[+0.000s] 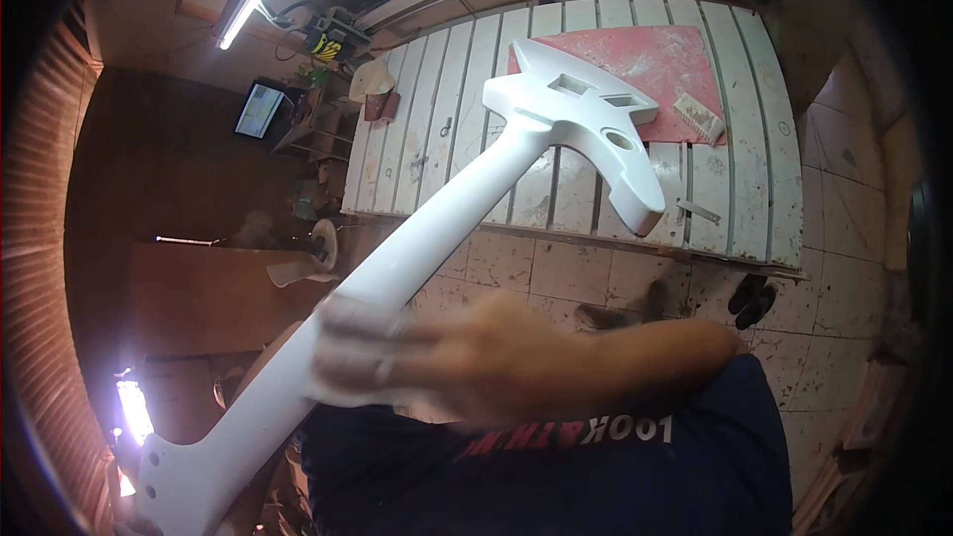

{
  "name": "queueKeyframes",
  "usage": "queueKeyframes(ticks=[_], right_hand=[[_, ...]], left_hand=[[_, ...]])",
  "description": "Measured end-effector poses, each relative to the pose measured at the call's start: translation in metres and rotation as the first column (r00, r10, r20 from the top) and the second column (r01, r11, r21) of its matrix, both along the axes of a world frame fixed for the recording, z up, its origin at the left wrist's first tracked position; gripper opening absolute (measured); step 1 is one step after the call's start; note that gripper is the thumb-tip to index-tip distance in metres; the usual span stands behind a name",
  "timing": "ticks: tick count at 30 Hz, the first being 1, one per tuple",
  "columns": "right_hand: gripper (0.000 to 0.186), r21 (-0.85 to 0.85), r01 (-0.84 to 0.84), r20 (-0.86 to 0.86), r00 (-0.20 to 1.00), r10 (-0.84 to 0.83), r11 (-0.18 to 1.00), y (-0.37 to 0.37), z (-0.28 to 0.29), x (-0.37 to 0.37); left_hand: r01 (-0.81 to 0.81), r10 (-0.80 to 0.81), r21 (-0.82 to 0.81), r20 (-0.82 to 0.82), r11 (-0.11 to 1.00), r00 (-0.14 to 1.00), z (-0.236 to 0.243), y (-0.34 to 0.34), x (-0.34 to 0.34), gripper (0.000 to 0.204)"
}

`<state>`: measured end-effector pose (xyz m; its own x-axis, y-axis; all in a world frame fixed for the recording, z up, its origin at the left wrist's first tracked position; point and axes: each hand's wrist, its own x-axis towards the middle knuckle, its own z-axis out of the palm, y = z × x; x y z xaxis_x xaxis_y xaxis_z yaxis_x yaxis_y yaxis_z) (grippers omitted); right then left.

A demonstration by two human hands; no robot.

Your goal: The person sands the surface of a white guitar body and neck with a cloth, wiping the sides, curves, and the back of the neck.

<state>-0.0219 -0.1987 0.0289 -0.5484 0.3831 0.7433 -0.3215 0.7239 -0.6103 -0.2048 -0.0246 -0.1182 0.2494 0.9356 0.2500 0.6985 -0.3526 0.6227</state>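
A white, unfinished electric guitar slants across the view, its body over the table at the far end and its headstock close to me at lower left. Cut-out pockets and an oval hole show in the body. My right hand lies across the neck, blurred by motion, its fingers pressed together and whitish. A pale edge shows beneath those fingers, but I cannot make out what it is. Under the headstock, my left hand grips the guitar from below and is mostly hidden.
Beneath the guitar body, a red dusty sheet covers part of the white slatted table. A pale brush-like block and a small flat strip lie on the right. A fan and a lit screen stand left. Dark footwear is on the tiled floor.
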Motion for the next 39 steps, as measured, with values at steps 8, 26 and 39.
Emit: queueKeyframes(ticks=[8,26,39], right_hand=[[0.052,0.003,-0.132,0.019,0.991,0.132,0.991,-0.015,0.019,0.003],[0.061,-0.105,-0.056,0.354,0.931,0.090,0.993,0.005,-0.016,0.002],[0.075,-0.078,0.032,0.306,0.952,-0.007,0.996,0.002,-0.039,-0.004]], left_hand=[[0.086,-0.088,0.246,-0.002,0.965,0.996,0.087,-0.086,0.033,0.036],[0.112,-0.137,0.335,0.054,0.936,0.989,0.092,-0.121,0.034,0.033],[0.068,-0.090,0.361,0.044,0.930,0.995,0.100,-0.149,0.029,0.032]])
